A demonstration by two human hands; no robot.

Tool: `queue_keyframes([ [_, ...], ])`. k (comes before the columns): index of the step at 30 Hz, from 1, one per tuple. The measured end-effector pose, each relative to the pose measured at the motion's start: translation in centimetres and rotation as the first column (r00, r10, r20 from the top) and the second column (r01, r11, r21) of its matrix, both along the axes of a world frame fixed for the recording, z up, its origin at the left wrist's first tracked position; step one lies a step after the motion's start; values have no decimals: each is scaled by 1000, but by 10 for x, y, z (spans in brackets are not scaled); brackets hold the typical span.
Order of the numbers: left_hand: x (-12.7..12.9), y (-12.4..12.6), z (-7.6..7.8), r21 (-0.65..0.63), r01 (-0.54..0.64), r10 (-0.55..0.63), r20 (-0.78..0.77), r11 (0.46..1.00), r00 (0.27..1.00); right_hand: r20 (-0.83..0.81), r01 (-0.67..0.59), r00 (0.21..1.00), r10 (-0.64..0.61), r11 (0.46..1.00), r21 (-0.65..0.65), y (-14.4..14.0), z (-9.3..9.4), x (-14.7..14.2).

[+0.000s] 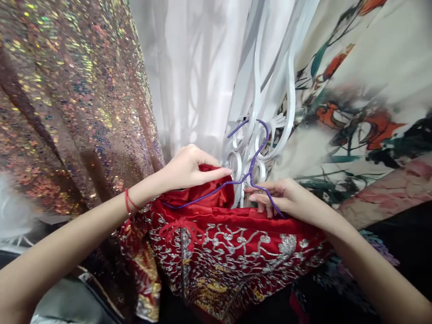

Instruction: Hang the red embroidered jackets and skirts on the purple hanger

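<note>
A red garment (232, 252) with silver and gold embroidery hangs below my hands, its red lining showing at the neckline. A red cord bow (182, 231) sits on its front left. The purple clothes hanger (251, 168) has its hook upward; its left arm runs into the garment's opening. My left hand (189, 168) is closed on the garment's raised red edge, thumb stretched toward the hanger's neck. Around the hanger's right arm, close to the neckline, curl the fingers of my right hand (283, 198). The hanger's lower ends are hidden by the cloth.
Behind the hanger stands a white curled metal frame (290, 90). Sheer white cloth (189, 67) hangs at the back. Sequined fabric (84, 90) drapes on the left, and floral-patterned cloth (381, 90) on the right. Dark fabric lies underneath.
</note>
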State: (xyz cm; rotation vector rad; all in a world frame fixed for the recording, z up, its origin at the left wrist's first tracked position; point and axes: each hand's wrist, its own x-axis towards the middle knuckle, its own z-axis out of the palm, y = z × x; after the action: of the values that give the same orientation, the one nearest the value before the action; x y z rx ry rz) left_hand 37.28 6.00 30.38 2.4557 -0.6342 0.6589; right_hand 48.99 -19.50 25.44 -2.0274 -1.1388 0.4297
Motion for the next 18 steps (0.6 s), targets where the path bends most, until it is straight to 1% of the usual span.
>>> queue_keyframes([
  [1,3,-6,2,-35,23,-24,-23,999,999,1,-8,1000,8,1000,-11,0,-1,1],
  [3,8,-12,1,-123,33,-40,-57,992,998,-31,-40,999,39,998,-49,2,-4,2],
  [5,10,-10,-4,-192,22,-39,-89,981,995,-72,-83,994,77,993,-80,7,-6,4],
  [7,11,-5,-8,-231,10,-40,-126,973,991,-79,-111,991,104,989,-98,14,-6,4],
  [11,12,-2,-12,-295,4,-61,-183,956,981,-53,-73,996,67,992,-105,24,-9,3],
  [13,14,-5,-12,-316,9,-74,-195,949,978,-84,-44,996,37,995,-85,26,-13,3],
  [15,15,-9,-13,-310,22,-91,-212,950,973,-98,-21,995,16,998,-53,26,-17,3],
  [18,15,-14,-13,-258,30,-97,-249,966,964,-27,-15,1000,14,999,-31,23,-18,2],
])
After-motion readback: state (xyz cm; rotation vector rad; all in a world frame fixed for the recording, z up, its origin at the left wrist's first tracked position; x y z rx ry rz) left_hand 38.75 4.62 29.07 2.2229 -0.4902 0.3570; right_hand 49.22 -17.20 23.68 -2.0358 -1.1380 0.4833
